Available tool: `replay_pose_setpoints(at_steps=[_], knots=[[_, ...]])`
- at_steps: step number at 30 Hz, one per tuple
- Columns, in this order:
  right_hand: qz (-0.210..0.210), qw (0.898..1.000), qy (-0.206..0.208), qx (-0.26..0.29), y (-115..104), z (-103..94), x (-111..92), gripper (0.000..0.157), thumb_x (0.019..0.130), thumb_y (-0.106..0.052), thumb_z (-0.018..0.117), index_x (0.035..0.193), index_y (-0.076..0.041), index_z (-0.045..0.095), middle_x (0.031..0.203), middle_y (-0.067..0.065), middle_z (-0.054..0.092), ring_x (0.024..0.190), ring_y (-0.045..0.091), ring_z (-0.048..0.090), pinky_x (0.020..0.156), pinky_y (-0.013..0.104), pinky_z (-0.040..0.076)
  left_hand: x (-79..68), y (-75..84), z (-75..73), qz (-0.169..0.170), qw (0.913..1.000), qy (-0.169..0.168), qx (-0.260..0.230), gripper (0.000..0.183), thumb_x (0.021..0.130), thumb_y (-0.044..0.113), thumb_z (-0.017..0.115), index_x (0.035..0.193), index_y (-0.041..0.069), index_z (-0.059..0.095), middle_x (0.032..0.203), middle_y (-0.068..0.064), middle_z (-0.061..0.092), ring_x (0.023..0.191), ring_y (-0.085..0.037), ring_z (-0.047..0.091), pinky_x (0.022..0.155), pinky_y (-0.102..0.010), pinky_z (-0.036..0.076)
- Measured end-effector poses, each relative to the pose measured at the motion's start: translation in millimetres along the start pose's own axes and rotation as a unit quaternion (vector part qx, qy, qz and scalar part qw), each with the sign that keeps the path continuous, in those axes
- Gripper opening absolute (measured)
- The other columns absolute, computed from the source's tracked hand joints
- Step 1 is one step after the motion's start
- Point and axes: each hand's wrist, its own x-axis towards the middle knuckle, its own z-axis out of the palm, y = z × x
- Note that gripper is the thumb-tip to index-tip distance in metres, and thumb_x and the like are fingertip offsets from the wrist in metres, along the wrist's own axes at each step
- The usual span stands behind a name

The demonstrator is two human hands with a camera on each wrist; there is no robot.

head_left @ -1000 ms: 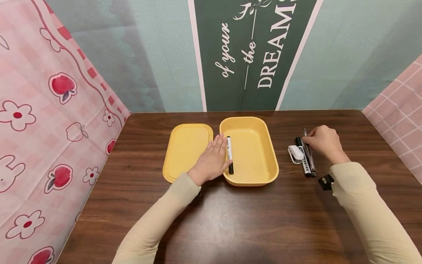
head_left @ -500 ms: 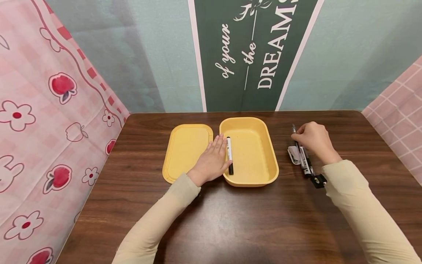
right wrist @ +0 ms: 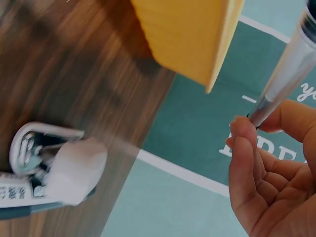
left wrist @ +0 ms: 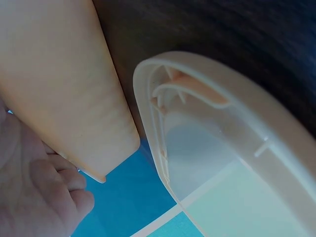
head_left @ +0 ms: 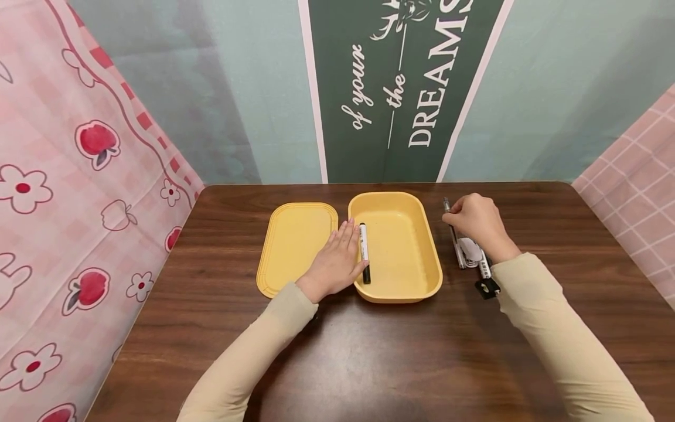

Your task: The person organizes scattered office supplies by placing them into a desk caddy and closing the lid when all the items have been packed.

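Note:
My right hand (head_left: 477, 220) pinches a clear-barrelled pen (right wrist: 286, 69) between thumb and fingertips, lifted over the table to the right of a yellow box (head_left: 433, 258). Below that hand lie a small white stapler (head_left: 471, 249) and a black-and-white marker (head_left: 484, 267), partly hidden by the hand and wrist. My left hand (head_left: 332, 258) rests with straight fingers on the box's left rim. Inside the box, along its left side, lies another black-and-white marker (head_left: 364, 252). A yellow lid (head_left: 292, 246) lies left of the box, partly under the left hand.
The dark wooden table (head_left: 390, 357) reaches back to a hanging cloth (head_left: 253, 117) with printed lettering. A pink patterned cloth (head_left: 95, 234) hangs along the left side, and a pink checked one (head_left: 640, 181) on the right.
My right hand has lifted the pen off the group of items and carried it left, past the stapler toward the box. The left hand stays in place. The head view shifts slightly.

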Motion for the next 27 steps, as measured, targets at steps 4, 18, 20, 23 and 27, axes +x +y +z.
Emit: replay_pose_setpoints(at_steps=[4,18,20,23,27], knots=[[-0.008,1.0,0.0,-0.004,-10,2.0,2,0.02,0.079,-0.014,0.062,0.065,-0.002,0.067,0.049,0.0,0.054,0.047,0.018,0.049,0.047,0.03,0.035,-0.3,0.1,0.1,0.0,1.0,-0.003,0.0,0.071,0.101,0.042,0.034,0.148,-0.007,0.014,0.155,-0.022,0.003,0.143,-0.031,0.004,0.115,-0.04,0.01],[-0.024,1.0,-0.01,0.014,-42,17.7,11,0.028,0.083,-0.012,0.06,0.055,-0.004,0.062,0.048,0.003,0.056,0.041,0.016,0.046,0.041,0.027,0.031,1.7,1.3,0.8,-0.002,1.0,-0.001,0.002,0.071,0.101,0.042,0.034,0.148,-0.007,0.014,0.155,-0.022,0.002,0.143,-0.031,0.004,0.115,-0.04,0.009],[-0.025,0.999,-0.014,0.015,-45,21.0,13,0.032,0.083,-0.011,0.06,0.052,-0.006,0.058,0.047,0.003,0.056,0.04,0.015,0.044,0.041,0.026,0.03,2.0,1.5,0.8,-0.003,1.0,-0.002,0.001,0.071,0.101,0.042,0.034,0.148,-0.007,0.014,0.155,-0.022,0.002,0.143,-0.031,0.004,0.115,-0.04,0.009],[-0.022,0.999,-0.019,0.017,-50,24.6,15,0.037,0.083,-0.011,0.059,0.047,-0.01,0.05,0.045,0.003,0.054,0.037,0.014,0.038,0.04,0.025,0.026,2.2,1.6,0.8,-0.003,1.0,-0.001,0.001,0.071,0.101,0.042,0.034,0.148,-0.007,0.015,0.155,-0.022,0.002,0.143,-0.031,0.004,0.115,-0.04,0.009],[-0.026,0.999,-0.015,0.022,-56,26.4,19,0.041,0.082,-0.01,0.059,0.044,-0.011,0.045,0.042,0.002,0.052,0.036,0.012,0.032,0.04,0.024,0.023,2.5,1.2,0.5,-0.004,1.0,-0.001,0.0,0.071,0.101,0.042,0.035,0.148,-0.007,0.014,0.155,-0.022,0.003,0.143,-0.031,0.003,0.115,-0.04,0.009]])
